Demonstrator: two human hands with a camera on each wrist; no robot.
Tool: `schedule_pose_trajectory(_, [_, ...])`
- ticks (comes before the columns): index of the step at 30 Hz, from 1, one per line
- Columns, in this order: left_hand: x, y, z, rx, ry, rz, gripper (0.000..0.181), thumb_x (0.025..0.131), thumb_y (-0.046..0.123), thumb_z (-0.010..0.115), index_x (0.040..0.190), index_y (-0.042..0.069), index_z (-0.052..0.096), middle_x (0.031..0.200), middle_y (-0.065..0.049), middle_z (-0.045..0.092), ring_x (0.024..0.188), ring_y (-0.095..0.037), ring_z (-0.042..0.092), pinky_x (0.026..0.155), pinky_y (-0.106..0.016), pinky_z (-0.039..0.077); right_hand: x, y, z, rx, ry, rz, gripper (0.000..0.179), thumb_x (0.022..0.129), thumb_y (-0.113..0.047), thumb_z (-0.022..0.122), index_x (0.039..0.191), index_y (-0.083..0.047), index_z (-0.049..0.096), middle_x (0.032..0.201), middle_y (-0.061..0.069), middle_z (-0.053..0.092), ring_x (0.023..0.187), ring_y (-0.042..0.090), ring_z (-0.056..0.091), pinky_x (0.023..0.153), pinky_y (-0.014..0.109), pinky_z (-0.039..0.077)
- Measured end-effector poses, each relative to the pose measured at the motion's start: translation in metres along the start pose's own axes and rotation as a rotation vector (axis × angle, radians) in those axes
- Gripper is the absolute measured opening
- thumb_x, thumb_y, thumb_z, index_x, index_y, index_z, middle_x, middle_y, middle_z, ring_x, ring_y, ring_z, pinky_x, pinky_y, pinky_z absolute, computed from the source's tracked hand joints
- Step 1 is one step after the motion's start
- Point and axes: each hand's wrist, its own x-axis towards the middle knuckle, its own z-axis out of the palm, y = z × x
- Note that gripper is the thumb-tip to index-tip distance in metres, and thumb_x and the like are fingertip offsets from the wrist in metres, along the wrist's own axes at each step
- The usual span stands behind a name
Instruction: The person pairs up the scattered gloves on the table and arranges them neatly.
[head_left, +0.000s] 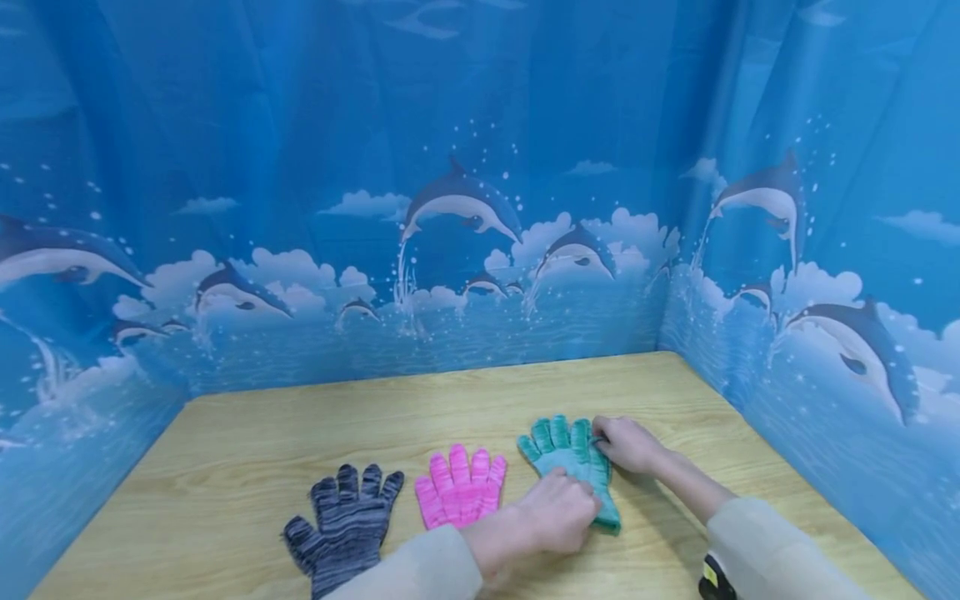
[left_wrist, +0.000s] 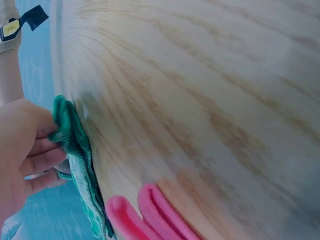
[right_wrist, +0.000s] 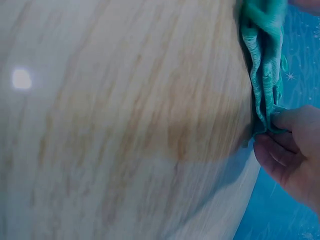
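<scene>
A teal-green knit glove lies on the table with its fingers pointing away, its edge showing stacked layers in the right wrist view. My left hand reaches over its cuff end, the fingers bent and gripping the knit near the cuff. At the glove's right side, my right hand pinches an outer glove finger between thumb and fingertips, which shows closely in the right wrist view. A bright pink knit glove sits just left of it, its lower part behind the left forearm.
A black and grey striped glove lies farther left, its cuff partly covered by the left sleeve. The wood-grain table meets blue dolphin-print curtains at the back and sides. A black strap with a yellow label is on the right sleeve.
</scene>
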Motion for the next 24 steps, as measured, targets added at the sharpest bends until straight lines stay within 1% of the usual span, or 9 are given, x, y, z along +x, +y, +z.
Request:
schedule_pose_trajectory(4, [0.0023,-0.0008,0.0009,0.060,0.116,-0.017,0.010,0.073,0.026,0.065,0.074,0.021,0.056,0.067,0.009,0.049,0.059,-0.006,0.046,0.059,-0.023,0.030,0.0017,0.0035,0.0006,-0.003,0.024,-0.036,0.008,0.084,-0.001,0.062,0.082,-0.006,0.056,0.070,-0.001,0.055,0.061,0.011,0.052,0.056,0.028,0.044])
schedule_pose_trajectory(7, [0.0036,-0.0017,-0.0004,0.098,0.168,-0.025,0.012,0.073,0.029,0.065,0.074,0.021,0.055,0.067,0.009,0.048,0.059,-0.006,0.044,0.059,-0.023,0.029,0.0025,0.0052,0.0001,-0.013,0.029,-0.070,0.009,0.084,0.000,0.061,0.082,-0.006,0.055,0.069,-0.001,0.055,0.061,0.012,0.052,0.055,0.028,0.044])
schedule_pose_trajectory(9, [0.0038,-0.0019,-0.0012,0.137,0.178,-0.017,0.013,0.074,0.032,0.064,0.075,0.022,0.056,0.068,0.009,0.049,0.060,-0.007,0.046,0.060,-0.023,0.030,0.0026,0.0053,-0.0002,-0.016,0.025,-0.095,0.009,0.084,0.000,0.061,0.083,-0.005,0.054,0.070,-0.001,0.056,0.062,0.013,0.054,0.056,0.027,0.044])
schedule_pose_trajectory(12, [0.0037,-0.0007,-0.0009,0.203,0.129,0.011,0.015,0.075,0.035,0.064,0.083,0.023,0.060,0.075,0.009,0.053,0.067,-0.006,0.049,0.066,-0.025,0.033,0.0016,0.0038,-0.0004,-0.006,0.022,-0.120,0.009,0.084,0.002,0.060,0.083,-0.005,0.054,0.071,-0.001,0.056,0.063,0.012,0.054,0.056,0.027,0.045])
schedule_pose_trajectory(14, [0.0031,0.0015,0.0012,0.235,0.066,0.027,0.018,0.076,0.037,0.064,0.089,0.024,0.062,0.080,0.009,0.055,0.073,-0.007,0.050,0.069,-0.026,0.034,0.0007,0.0032,-0.0001,0.000,0.024,-0.130,0.010,0.084,0.002,0.060,0.083,-0.005,0.054,0.071,-0.001,0.056,0.064,0.011,0.054,0.056,0.027,0.045])
schedule_pose_trajectory(15, [0.0027,0.0027,0.0022,0.237,0.029,0.032,0.019,0.076,0.038,0.065,0.091,0.025,0.063,0.082,0.010,0.056,0.075,-0.007,0.050,0.070,-0.026,0.034,0.0003,0.0028,0.0002,0.001,0.028,-0.131,0.010,0.084,0.002,0.061,0.083,-0.005,0.054,0.071,-0.002,0.056,0.064,0.011,0.054,0.056,0.027,0.045])
schedule_pose_trajectory(18, [0.0019,0.0063,0.0041,0.205,-0.061,0.024,0.019,0.076,0.038,0.067,0.091,0.027,0.064,0.083,0.010,0.056,0.077,-0.007,0.049,0.071,-0.025,0.034,-0.0009,0.0025,0.0010,0.000,0.029,-0.134,0.011,0.084,0.002,0.061,0.082,-0.006,0.054,0.072,-0.002,0.056,0.065,0.011,0.054,0.057,0.027,0.045])
schedule_pose_trajectory(21, [0.0021,0.0074,0.0039,0.149,-0.110,0.011,0.017,0.075,0.037,0.070,0.088,0.026,0.065,0.081,0.011,0.056,0.075,-0.006,0.049,0.070,-0.024,0.035,-0.0018,0.0020,0.0013,0.003,0.013,-0.129,0.010,0.084,0.002,0.061,0.082,-0.006,0.055,0.074,-0.002,0.056,0.068,0.012,0.056,0.059,0.027,0.046])
schedule_pose_trajectory(24, [0.0027,0.0064,0.0028,0.090,-0.141,0.007,0.015,0.074,0.032,0.071,0.085,0.025,0.064,0.080,0.010,0.056,0.074,-0.006,0.050,0.070,-0.024,0.036,-0.0022,0.0020,0.0012,0.004,0.003,-0.131,0.010,0.084,0.003,0.061,0.084,-0.005,0.055,0.075,-0.001,0.058,0.069,0.014,0.057,0.059,0.027,0.047])
